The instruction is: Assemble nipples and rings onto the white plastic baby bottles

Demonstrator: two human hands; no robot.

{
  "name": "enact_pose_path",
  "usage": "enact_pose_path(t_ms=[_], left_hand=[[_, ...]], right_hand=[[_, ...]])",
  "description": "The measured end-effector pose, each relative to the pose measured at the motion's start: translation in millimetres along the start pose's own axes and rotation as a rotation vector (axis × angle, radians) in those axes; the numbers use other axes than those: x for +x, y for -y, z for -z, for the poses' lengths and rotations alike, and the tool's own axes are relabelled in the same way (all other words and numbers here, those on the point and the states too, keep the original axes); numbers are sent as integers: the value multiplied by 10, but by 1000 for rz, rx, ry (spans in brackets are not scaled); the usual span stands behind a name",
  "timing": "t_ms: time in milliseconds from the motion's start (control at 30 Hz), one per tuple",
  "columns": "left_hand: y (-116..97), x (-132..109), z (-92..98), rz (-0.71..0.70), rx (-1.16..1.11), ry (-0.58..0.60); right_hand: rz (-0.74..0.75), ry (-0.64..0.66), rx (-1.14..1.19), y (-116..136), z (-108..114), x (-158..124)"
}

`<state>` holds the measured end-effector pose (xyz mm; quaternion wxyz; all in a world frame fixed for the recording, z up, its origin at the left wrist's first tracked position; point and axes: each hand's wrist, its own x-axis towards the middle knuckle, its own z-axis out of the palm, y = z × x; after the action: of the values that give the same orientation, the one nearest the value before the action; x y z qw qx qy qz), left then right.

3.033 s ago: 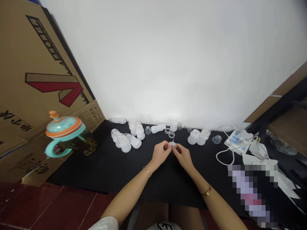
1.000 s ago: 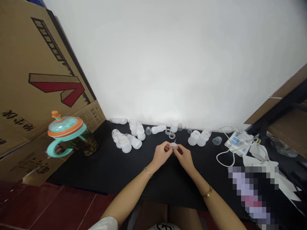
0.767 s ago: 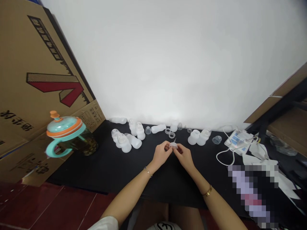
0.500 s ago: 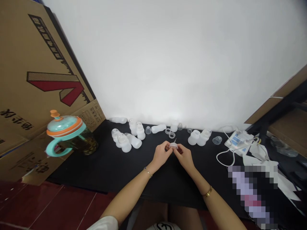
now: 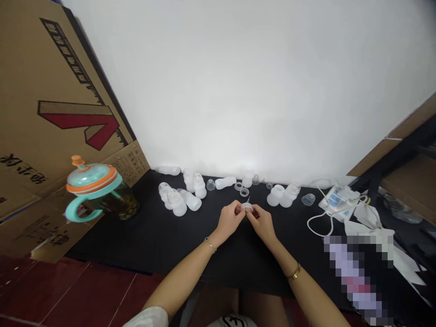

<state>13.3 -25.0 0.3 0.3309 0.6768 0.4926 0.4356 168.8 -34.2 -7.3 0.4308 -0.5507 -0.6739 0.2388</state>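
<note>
Over a black mat (image 5: 160,236), my left hand (image 5: 229,219) and my right hand (image 5: 262,222) meet fingertip to fingertip. Both pinch a small white plastic ring cap (image 5: 246,207) between them, with a thin clear tip standing up from it. Just beyond the hands lie two loose white rings (image 5: 241,189). A cluster of translucent white bottles (image 5: 180,196) lies to the left rear, and two more white bottles (image 5: 282,194) stand to the right rear.
A teal and orange lidded jug (image 5: 98,193) stands at the mat's left edge before large cardboard boxes (image 5: 51,113). A white device with a cord (image 5: 337,202) and papers lie at the right. A white wall (image 5: 259,91) closes the back. Red floor tiles lie in front.
Both hands have stayed in place on the ring cap, with only slight finger shifts. Nothing else has moved.
</note>
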Motion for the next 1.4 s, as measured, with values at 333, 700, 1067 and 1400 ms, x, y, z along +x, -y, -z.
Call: enact_pose_path(t_ms=[333, 700, 1067, 1400], left_hand=[[-3, -7, 7, -30, 83, -24], [-3, 1, 19, -27, 201, -54], [14, 26, 16, -8, 109, -10], [-12, 14, 31, -45, 151, -38]], right_hand=[[17, 38, -2, 36, 6, -9], [11, 53, 29, -30, 9, 5], [2, 63, 110, -31, -4, 6], [4, 70, 109, -17, 1, 2]])
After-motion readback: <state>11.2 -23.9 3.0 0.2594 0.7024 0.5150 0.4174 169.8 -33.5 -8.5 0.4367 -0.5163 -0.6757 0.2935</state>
